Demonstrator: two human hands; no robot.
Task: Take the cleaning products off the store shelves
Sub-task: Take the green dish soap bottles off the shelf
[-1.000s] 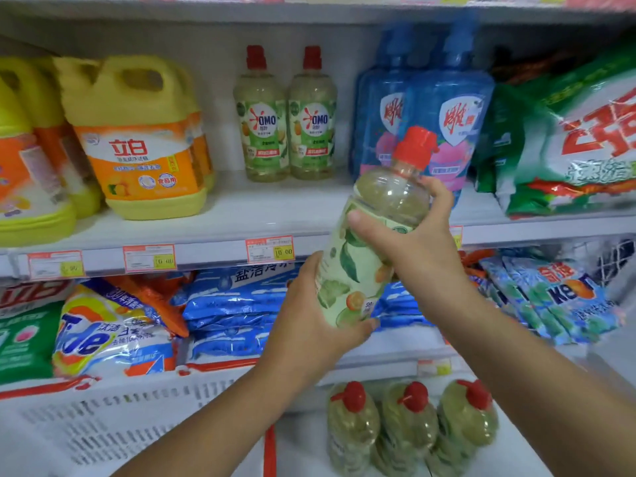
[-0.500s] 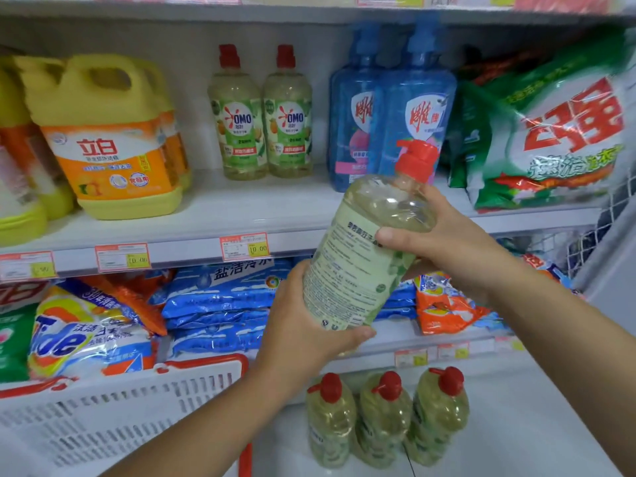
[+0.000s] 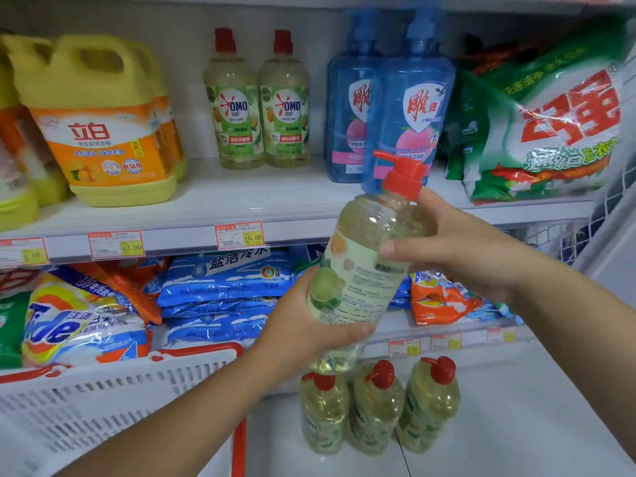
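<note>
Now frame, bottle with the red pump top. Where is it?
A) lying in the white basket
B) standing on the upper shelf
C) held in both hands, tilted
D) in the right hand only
C: the left hand grips the lower body of the pump bottle and the right hand holds its shoulder just under the pump, with the bottle's top leaning to the right.

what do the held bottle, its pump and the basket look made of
Bottle: probably clear, glossy plastic; the yellowish liquid shows through it, light glints on its shoulder, and a printed label wraps the middle.
Pump: opaque red plastic with a smooth moulded look.
Basket: apparently rigid white plastic with a matte finish, judging by its rows of moulded slots; the rim is red.
</note>
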